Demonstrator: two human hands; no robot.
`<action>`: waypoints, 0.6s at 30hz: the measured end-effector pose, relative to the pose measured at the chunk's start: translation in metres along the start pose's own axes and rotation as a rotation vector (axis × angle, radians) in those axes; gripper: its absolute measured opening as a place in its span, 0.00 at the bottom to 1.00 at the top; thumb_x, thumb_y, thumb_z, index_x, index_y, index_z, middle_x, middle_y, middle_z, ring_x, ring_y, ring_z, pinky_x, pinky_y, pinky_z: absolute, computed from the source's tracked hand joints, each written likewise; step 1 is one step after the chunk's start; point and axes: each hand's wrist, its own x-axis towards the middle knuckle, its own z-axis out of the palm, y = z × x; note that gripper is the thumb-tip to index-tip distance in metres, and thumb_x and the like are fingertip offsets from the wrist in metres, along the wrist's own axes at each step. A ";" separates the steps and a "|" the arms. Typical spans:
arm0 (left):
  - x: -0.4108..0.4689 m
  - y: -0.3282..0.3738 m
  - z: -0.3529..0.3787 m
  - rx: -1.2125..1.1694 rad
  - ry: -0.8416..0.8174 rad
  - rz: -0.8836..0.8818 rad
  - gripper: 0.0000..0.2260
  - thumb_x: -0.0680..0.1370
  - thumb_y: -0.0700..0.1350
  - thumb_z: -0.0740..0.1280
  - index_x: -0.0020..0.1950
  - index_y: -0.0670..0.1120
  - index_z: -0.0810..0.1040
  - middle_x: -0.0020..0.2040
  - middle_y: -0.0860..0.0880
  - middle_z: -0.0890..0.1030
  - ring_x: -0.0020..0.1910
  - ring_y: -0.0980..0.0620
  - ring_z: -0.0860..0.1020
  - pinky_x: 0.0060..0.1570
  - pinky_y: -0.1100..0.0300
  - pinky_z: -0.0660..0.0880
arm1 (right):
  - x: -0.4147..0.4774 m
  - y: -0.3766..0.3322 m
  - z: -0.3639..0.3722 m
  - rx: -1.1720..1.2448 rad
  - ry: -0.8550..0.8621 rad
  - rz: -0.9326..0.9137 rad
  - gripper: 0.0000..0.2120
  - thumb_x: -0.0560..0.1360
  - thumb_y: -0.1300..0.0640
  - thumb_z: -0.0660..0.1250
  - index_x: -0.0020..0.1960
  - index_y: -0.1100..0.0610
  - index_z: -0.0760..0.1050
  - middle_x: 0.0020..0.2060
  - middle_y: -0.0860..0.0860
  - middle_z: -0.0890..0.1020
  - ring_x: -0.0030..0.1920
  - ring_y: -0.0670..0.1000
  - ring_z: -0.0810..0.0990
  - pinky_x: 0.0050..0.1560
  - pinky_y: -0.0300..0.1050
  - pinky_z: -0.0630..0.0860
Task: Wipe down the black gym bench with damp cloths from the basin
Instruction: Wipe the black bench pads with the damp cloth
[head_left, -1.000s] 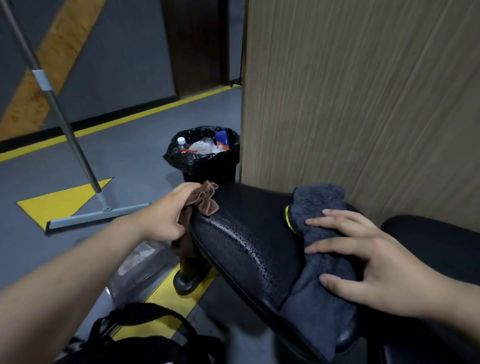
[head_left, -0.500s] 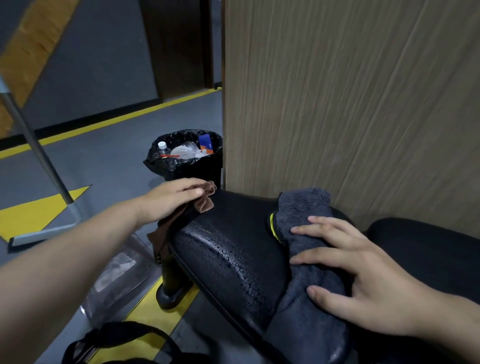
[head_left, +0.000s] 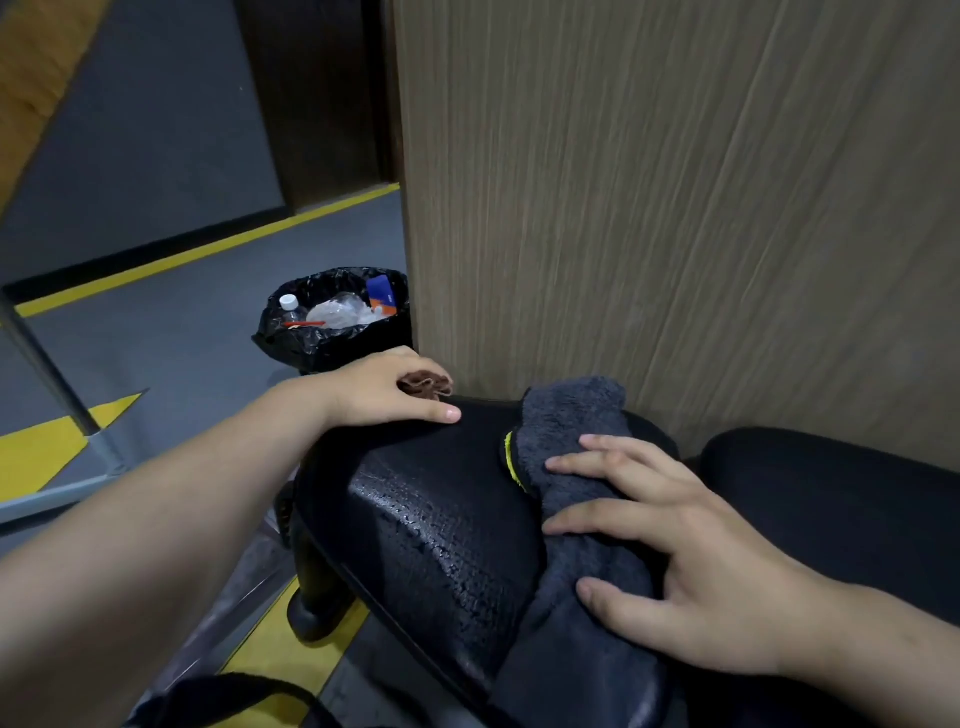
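The black gym bench (head_left: 441, 525) fills the lower middle, its textured pad glistening wet. A dark grey cloth (head_left: 576, 415) with a yellow edge lies draped across the pad. My right hand (head_left: 675, 545) rests flat on it with fingers spread. At the pad's far end my left hand (head_left: 384, 392) grips a small brown cloth (head_left: 423, 384), bunched under the fingers, with the thumb lying on the pad. A second black pad (head_left: 831, 499) sits to the right.
A wood-grain panel (head_left: 675, 182) rises right behind the bench. A black-lined bin (head_left: 332, 317) full of rubbish stands on the grey floor beyond the left hand. A squeegee pole (head_left: 41, 364) crosses at left. A black bag strap (head_left: 234, 691) lies at the bottom.
My left hand has carried the brown cloth up from the pad's left side onto its far end. The right hand stays on the grey cloth. The view shifted left.
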 end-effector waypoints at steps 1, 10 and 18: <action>0.003 0.003 0.001 0.032 -0.007 0.011 0.32 0.56 0.82 0.66 0.54 0.68 0.79 0.58 0.59 0.74 0.60 0.59 0.74 0.69 0.53 0.68 | -0.001 -0.001 0.001 -0.035 0.002 0.004 0.23 0.70 0.40 0.70 0.64 0.39 0.76 0.72 0.40 0.68 0.77 0.47 0.58 0.71 0.55 0.65; 0.009 0.022 0.007 0.050 -0.032 0.062 0.21 0.65 0.65 0.55 0.53 0.67 0.78 0.59 0.56 0.74 0.61 0.58 0.73 0.71 0.57 0.63 | 0.025 0.010 -0.007 -0.064 -0.240 0.254 0.48 0.63 0.31 0.69 0.78 0.39 0.52 0.80 0.42 0.40 0.78 0.44 0.34 0.79 0.49 0.45; 0.006 0.063 0.033 0.183 -0.050 0.199 0.27 0.70 0.57 0.56 0.68 0.57 0.76 0.63 0.56 0.72 0.65 0.48 0.70 0.71 0.54 0.61 | 0.039 0.038 -0.016 0.000 -0.223 0.308 0.44 0.65 0.36 0.73 0.76 0.39 0.58 0.78 0.39 0.52 0.78 0.41 0.47 0.75 0.36 0.50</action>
